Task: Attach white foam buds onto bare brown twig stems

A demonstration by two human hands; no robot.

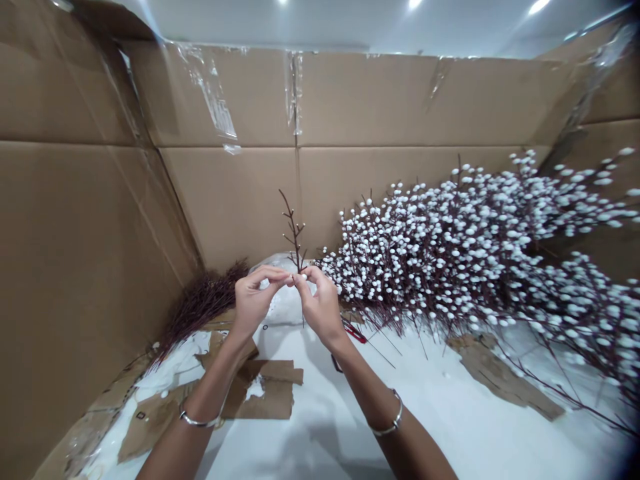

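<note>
My right hand (pixel 320 303) pinches a thin dark brown twig (pixel 295 233) near its lower part and holds it upright in the middle of the view. The twig has bare side stubs and one or two small white beads. My left hand (pixel 255 297) is closed in a pinch, its fingertips meeting the right hand's at the twig, seemingly on a tiny white bead. Both wrists wear a silver bangle.
A big heap of twigs covered in white beads (pixel 475 247) lies at the right. A bundle of bare brown twigs (pixel 200 303) lies at the left. A clear bag of white beads (pixel 285 303) sits behind my hands. Red-handled scissors (pixel 355 331), cardboard scraps (pixel 270 393) and cardboard walls (pixel 80 233) surround the white table (pixel 450 413).
</note>
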